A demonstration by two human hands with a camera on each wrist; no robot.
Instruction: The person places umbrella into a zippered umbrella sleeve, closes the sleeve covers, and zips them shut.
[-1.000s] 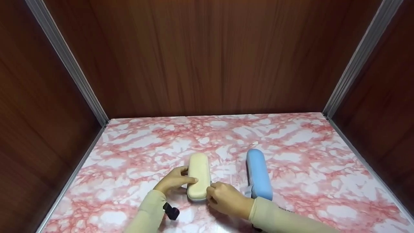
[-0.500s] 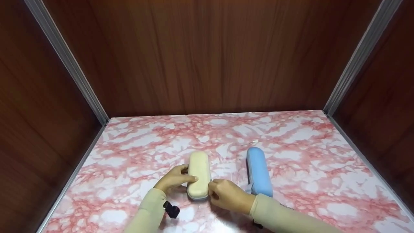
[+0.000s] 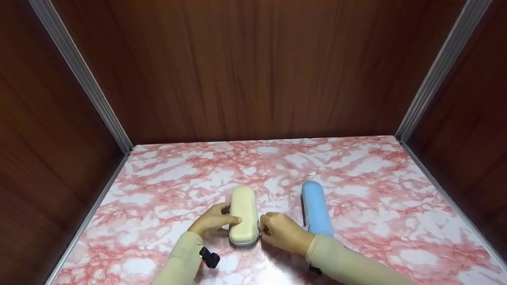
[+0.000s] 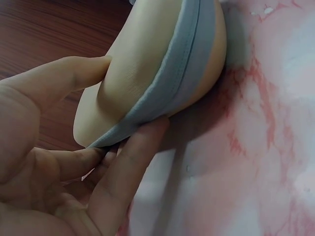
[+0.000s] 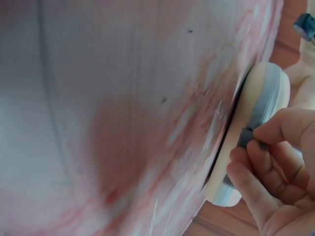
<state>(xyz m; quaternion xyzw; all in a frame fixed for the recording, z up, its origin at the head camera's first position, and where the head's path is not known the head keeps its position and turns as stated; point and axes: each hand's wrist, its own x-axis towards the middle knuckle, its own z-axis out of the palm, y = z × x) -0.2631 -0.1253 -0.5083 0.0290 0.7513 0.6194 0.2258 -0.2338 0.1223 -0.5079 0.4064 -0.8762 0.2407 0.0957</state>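
Note:
A cream zip case (image 3: 243, 215) with rounded ends and a grey zip band (image 4: 170, 73) lies lengthwise on the table. My left hand (image 3: 214, 220) grips it from the left, thumb on top and fingertips along the band's lower edge. At the case's right side, my right hand (image 3: 284, 232) has its fingers curled in and pinches a grey ribbed strip (image 5: 244, 137) against the band. Parts of that strip are hidden behind the fingers. A similar blue case (image 3: 318, 209) lies to the right, its near end covered by the right sleeve.
The table (image 3: 170, 174) has a red and white marbled top. Dark wood panels (image 3: 253, 71) rise at the back and both sides, with metal posts (image 3: 89, 83) in the corners. A black wrist device (image 3: 210, 257) sits on the left forearm.
My right hand has shifted slightly right and away from me along the cream case's side. The left hand keeps its grip, and both cases stay in place.

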